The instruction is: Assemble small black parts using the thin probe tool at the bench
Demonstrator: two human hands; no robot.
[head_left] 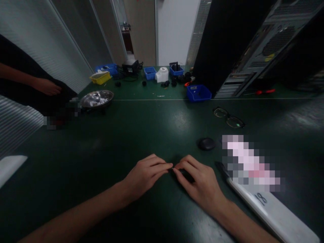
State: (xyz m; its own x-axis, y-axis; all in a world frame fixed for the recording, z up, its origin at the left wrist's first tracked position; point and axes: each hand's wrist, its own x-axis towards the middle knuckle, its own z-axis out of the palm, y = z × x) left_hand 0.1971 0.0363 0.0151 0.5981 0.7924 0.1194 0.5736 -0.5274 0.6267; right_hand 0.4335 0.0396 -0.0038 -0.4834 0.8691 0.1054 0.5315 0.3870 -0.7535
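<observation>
My left hand (149, 170) and my right hand (196, 175) meet fingertip to fingertip just above the green table (141, 131). Both are closed in a pinch around something tiny and dark at the fingertips, too small and dim to name. A dark shape shows in the hollow under my right fingers, and I cannot make out what it is. Beyond my right hand lies a black computer mouse (207, 143). A long white object marked "18" (273, 209) with a dark end lies to the right of that hand.
Eyeglasses (229, 117) and a blue bin (198, 93) lie farther back. A metal bowl (96, 99) with white pieces stands back left, near another person's hand (48, 86). A yellow basket (100, 77) and a white device (162, 74) are at the rear. Computer cases (253, 50) stand right.
</observation>
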